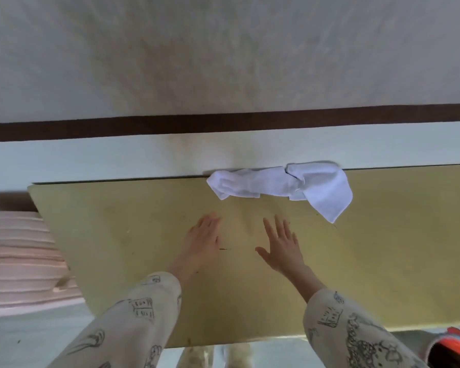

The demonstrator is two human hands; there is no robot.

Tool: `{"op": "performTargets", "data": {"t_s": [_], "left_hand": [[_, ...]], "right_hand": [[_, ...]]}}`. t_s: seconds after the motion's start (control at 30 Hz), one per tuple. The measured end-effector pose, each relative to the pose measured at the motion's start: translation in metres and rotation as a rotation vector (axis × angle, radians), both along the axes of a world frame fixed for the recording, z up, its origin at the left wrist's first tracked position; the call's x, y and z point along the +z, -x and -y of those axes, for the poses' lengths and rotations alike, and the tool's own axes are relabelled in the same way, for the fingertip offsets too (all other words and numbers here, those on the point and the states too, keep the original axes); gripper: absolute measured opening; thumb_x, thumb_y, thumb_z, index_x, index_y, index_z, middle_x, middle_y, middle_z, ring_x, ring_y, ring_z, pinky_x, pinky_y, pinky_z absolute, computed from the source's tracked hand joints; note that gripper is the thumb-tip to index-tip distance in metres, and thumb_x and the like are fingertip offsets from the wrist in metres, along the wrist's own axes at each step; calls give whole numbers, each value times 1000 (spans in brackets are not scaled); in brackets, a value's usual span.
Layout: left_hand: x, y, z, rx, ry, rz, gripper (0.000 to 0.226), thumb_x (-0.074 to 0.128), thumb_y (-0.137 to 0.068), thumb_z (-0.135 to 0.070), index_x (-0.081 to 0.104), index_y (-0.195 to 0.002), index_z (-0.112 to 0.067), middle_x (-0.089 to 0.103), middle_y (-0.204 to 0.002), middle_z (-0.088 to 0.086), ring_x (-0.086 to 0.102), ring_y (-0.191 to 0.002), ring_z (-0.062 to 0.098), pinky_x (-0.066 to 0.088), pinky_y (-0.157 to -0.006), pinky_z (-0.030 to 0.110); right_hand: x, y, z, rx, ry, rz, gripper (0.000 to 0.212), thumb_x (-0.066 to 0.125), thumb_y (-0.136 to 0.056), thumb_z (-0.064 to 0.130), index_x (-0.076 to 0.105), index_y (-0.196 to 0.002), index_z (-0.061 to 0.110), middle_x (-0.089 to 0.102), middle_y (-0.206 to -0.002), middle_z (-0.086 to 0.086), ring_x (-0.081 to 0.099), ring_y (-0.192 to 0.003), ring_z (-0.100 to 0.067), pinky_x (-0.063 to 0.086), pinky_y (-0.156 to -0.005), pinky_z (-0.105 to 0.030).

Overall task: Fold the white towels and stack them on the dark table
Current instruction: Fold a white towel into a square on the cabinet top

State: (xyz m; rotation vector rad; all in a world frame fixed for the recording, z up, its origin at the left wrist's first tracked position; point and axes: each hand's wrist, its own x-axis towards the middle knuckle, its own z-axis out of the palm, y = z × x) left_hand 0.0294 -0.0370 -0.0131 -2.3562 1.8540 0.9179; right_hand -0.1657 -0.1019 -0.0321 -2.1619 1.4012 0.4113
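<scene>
A crumpled white cloth towel lies on the yellowish flat tabletop, at its far edge, toward one o'clock from the hands. The towel is twisted and not folded; one corner of it hangs toward the near side at the right.

The left hand rests flat on the tabletop, palm down, with the fingers straight and released, holding nothing. The right hand is just beside it at three o'clock, also palm down, its fingers spread and released, thumb pointing to the left hand. Both hands are near the towel but apart from it. Both arms wear cream sleeves with black drawings.

At nine o'clock, beyond the tabletop edge, there is a pink ribbed thing. At twelve o'clock a pale wall with a dark brown stripe stands behind.
</scene>
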Motion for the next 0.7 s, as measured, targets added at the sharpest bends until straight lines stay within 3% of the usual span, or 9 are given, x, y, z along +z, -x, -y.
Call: {"op": "performTargets", "data": {"t_s": [0.07,0.13,0.27,0.37,0.43,0.53,0.7], "left_hand": [[-15,0,20,-59,-5,32,54,37,-94,-11,18,-145,-13,6,-156,5,6,-143,21,21,-113,37],[-27,-1,39,-105,64,63,57,41,-92,-10,19,-145,-11,7,-156,7,8,-144,24,22,-112,41],[-43,0,72,-143,279,92,66,57,-80,2,33,-141,-8,31,-148,16,31,-136,36,41,-97,49],[-47,0,92,-162,349,113,66,65,-74,4,42,-134,-11,50,-130,20,54,-114,38,50,-75,44],[-51,-2,100,-180,365,143,57,70,-68,4,52,-121,-10,57,-109,16,59,-92,33,48,-62,39],[-53,-3,98,-189,369,183,50,69,-59,13,57,-103,-7,54,-89,12,55,-75,30,41,-55,35],[-59,7,55,-221,321,147,43,70,-51,15,59,-88,-2,54,-69,13,55,-57,26,48,-47,33]], "right_hand": [[-16,5,-1,18,8,-56,80,44,-92,52,-7,-149,28,-19,-156,-7,-15,-144,-27,-2,-117,-44],[-23,9,-2,19,15,-42,81,45,-90,53,-5,-149,29,-19,-156,-6,-15,-144,-26,-5,-117,-42],[-22,8,5,29,-25,-41,82,50,-90,46,-4,-149,29,-19,-156,-5,-15,-144,-25,-3,-117,-42],[-21,8,5,7,-36,-27,80,50,-91,45,-4,-149,29,-20,-156,-5,-15,-144,-25,-3,-117,-42],[-21,9,4,-7,-50,-11,80,51,-91,44,-3,-149,30,-20,-156,-4,-14,-145,-25,-4,-116,-42],[-22,9,4,-31,-60,15,80,53,-90,42,-1,-149,30,-19,-156,-3,-14,-145,-24,-5,-116,-42],[-20,9,6,-10,-62,-28,80,50,-91,44,-4,-149,29,-19,-156,-3,-16,-144,-23,-7,-116,-42]]}}
